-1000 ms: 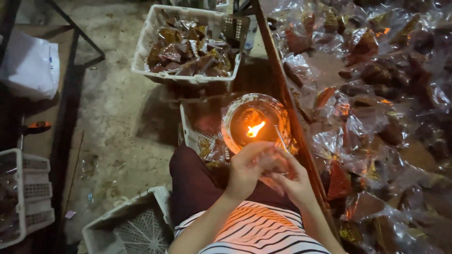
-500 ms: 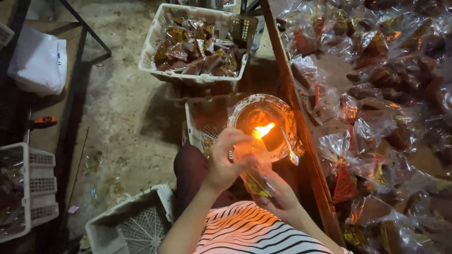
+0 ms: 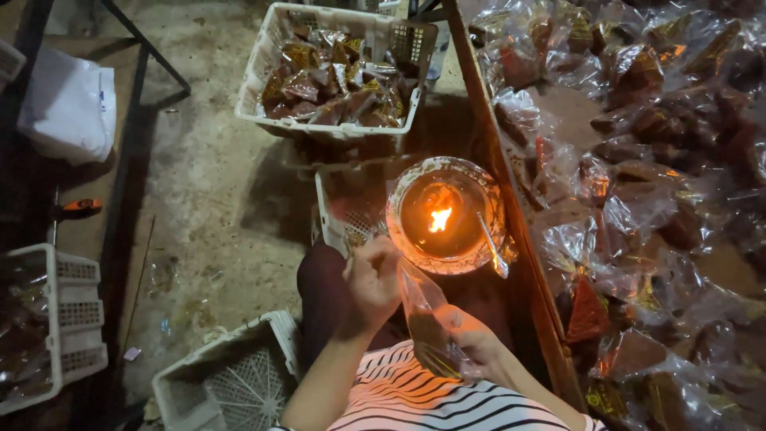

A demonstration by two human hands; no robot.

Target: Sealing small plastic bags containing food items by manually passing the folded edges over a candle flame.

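A clear plastic packet [image 3: 424,321] with brown contents is held between both hands, just in front of a round bowl [image 3: 415,254] in which a small flame [image 3: 440,219] burns. My left hand [image 3: 369,279] pinches the packet's upper end, close to the bowl's near rim. My right hand [image 3: 477,341] grips its lower end above my striped shirt. The packet runs slantwise from the bowl's rim down toward my lap.
A wooden-edged table [image 3: 511,215] on the right is heaped with several clear packets [image 3: 638,199]. A white basket [image 3: 263,64] of filled packets stands on the floor ahead. More white baskets sit at lower left [image 3: 231,383] and far left [image 3: 72,319]. A white bag [image 3: 72,108] lies upper left.
Both hands have drawn back from the bowl toward my lap. The packet, earlier held at the flame's edge, now stretches out between them, and the right hand has dropped lower.
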